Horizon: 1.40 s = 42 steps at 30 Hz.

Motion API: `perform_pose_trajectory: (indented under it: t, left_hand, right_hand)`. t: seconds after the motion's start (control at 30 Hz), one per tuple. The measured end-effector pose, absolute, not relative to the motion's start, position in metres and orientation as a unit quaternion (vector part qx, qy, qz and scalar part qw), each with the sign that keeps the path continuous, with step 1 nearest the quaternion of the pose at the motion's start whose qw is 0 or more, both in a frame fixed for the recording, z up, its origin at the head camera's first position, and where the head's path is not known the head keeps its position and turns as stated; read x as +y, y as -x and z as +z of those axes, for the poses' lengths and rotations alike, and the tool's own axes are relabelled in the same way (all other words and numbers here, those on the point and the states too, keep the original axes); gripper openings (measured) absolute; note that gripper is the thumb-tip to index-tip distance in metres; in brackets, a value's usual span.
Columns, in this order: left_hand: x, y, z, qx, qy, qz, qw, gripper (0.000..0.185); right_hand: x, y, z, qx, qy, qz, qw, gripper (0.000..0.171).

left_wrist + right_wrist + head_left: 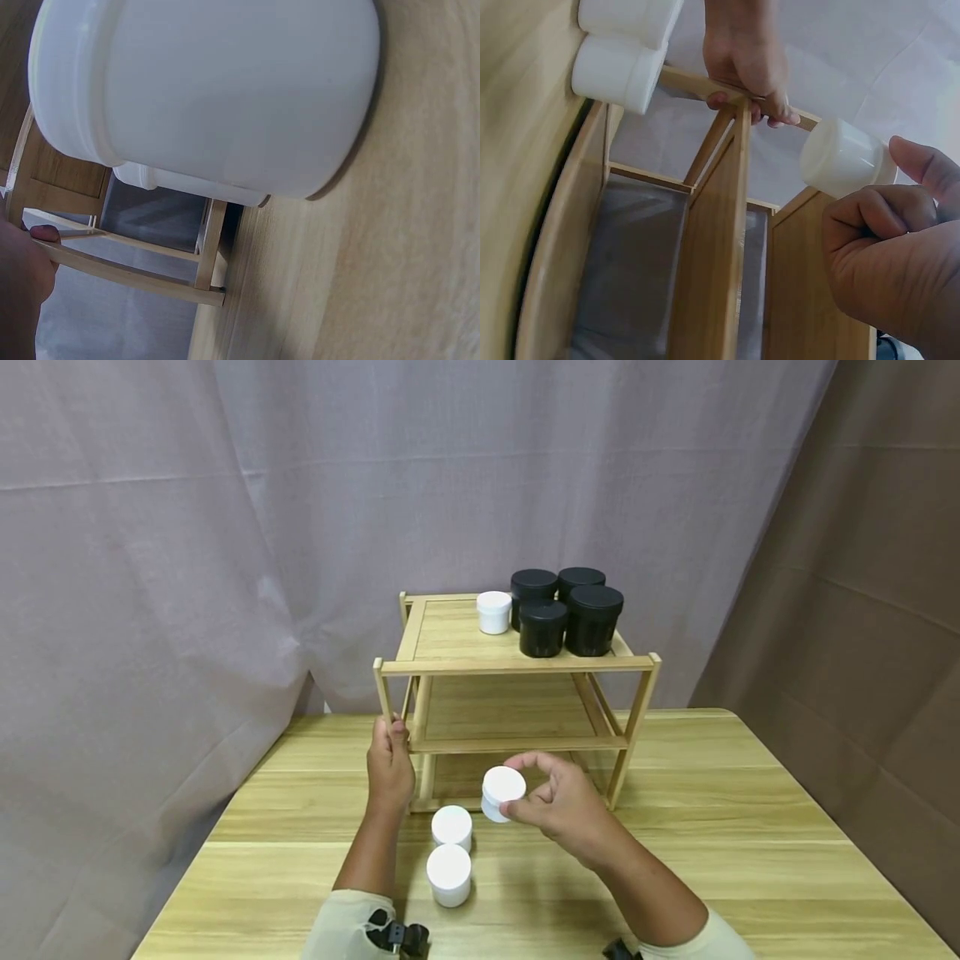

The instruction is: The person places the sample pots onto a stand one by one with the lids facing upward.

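The small white round plastic jar [502,792] sits pinched between the right hand [564,808]'s thumb and curled fingers, off the table; it looks light, rigid and smooth, best held round its sides. Left of those fingers, the left hand [389,766] grips the bamboo two-tier rack [517,665]'s post.
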State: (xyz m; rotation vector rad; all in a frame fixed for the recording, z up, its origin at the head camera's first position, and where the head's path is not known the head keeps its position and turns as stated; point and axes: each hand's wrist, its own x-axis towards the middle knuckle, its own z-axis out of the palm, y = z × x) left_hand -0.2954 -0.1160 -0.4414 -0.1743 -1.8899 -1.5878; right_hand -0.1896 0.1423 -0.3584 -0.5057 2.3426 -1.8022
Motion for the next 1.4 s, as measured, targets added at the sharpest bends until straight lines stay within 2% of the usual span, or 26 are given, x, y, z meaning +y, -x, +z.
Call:
perform_pose_trajectory:
  t: [0.43, 0.77, 1.13, 1.4]
  left_hand:
    - [-0.116, 0.296, -0.442, -0.716, 0.068, -0.610, 0.333, 0.027]
    - [-0.116, 0.295, -0.442, -0.719, 0.066, -0.609, 0.329, 0.032]
    - [-0.115, 0.296, -0.442, -0.717, 0.063, -0.610, 0.331, 0.027]
    - [-0.116, 0.297, -0.442, -0.718, 0.062, -0.607, 0.335, 0.029]
  right_hand:
    - [0.140, 0.191, -0.324, 0.804, 0.175, -0.564, 0.073, 0.053]
    - [0.147, 0.207, -0.288, 0.824, 0.208, -0.521, 0.083, 0.055]
    - [0.156, 0.219, -0.252, 0.837, 0.221, -0.489, 0.104, 0.053]
    - [0.148, 0.225, -0.233, 0.841, 0.204, -0.496, 0.069, 0.049]
